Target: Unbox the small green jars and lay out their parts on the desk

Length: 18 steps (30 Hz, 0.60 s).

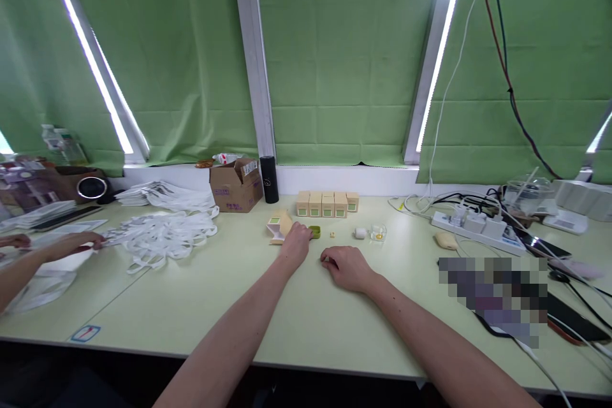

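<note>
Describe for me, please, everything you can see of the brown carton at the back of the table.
The carton is boxy and looks like plain corrugated cardboard, with purple print on its front and a white printed label near the top. It stands upright on the table, its top flaps unsealed and partly raised; its inside is hidden. A black cylinder stands close by on its right, white straps lie to its left, and no hand touches it.

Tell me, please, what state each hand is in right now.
Left hand: fingers at the small green rounded container; whether they grip it cannot be told.
Right hand: fingers loosely curled, nothing visible held; full closure unclear.
</note>
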Available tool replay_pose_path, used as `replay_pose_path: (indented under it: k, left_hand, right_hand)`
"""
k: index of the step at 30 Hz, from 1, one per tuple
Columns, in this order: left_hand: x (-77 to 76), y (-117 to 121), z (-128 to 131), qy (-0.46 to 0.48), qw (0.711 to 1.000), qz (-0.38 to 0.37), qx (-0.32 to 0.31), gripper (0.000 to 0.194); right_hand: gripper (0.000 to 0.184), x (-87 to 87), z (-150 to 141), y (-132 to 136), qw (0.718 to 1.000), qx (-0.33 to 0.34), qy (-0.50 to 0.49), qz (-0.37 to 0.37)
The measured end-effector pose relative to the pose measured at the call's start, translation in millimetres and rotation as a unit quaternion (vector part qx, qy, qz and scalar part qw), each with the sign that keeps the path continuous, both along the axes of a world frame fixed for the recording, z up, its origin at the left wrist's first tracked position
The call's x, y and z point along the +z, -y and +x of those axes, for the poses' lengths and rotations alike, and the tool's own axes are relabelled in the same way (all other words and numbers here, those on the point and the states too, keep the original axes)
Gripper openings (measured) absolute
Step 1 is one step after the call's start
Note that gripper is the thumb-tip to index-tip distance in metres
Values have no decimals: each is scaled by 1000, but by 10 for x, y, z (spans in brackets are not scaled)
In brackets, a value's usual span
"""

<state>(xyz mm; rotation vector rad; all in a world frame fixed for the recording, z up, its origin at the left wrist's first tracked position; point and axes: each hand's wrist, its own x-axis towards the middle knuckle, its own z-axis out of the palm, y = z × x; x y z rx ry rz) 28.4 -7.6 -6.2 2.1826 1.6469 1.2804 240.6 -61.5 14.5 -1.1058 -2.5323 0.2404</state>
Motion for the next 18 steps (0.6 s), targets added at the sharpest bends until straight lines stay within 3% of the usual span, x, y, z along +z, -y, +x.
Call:
replay_pose_path:
  k: [4, 8, 13, 18]
  left_hand:
    - [34, 46, -20, -40, 999, 6, -1, 19]
    - [100, 125, -86, -35, 998, 25, 36, 23]
    - [167, 179, -161, 9, 992, 43, 117, 28]
    - [186, 190, -125, 51, 988, 54, 134, 26]
  right_hand:
    - [23, -12, 39, -21, 999, -1, -26, 19]
    - [23, 51, 101, -178, 993, -76, -61, 62]
    - [25, 269, 221, -592, 973, -211, -75, 60]
    - [37, 445, 375, -1092, 952, -284, 22, 111]
